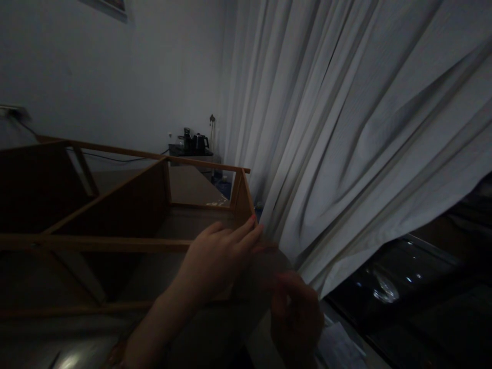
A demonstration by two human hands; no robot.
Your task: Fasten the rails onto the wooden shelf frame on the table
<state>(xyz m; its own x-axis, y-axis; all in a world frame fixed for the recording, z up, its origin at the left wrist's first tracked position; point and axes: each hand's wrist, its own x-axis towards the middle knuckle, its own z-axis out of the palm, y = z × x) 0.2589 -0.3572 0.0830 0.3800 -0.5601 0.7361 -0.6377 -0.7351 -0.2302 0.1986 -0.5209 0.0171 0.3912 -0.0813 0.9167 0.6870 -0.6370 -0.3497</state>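
Note:
My left hand [219,256] reaches over the right end of a wooden shelf frame [126,241]. Its fingers lie straight and close together on the top edge of a dark flat sheet [265,274], and the thumb is hidden under it. My right hand [295,315] is lower and to the right, fingers curled and pinching the sheet's lower edge. The sheet hangs between the two hands, just in front of the frame's end panel [243,202]. The dim light hides what the sheet is made of.
A pale curtain [346,133] hangs close on the right, with dark window glass [407,287] below it. A small table with a kettle [194,143] stands at the far wall. Papers [340,346] lie beside my right hand.

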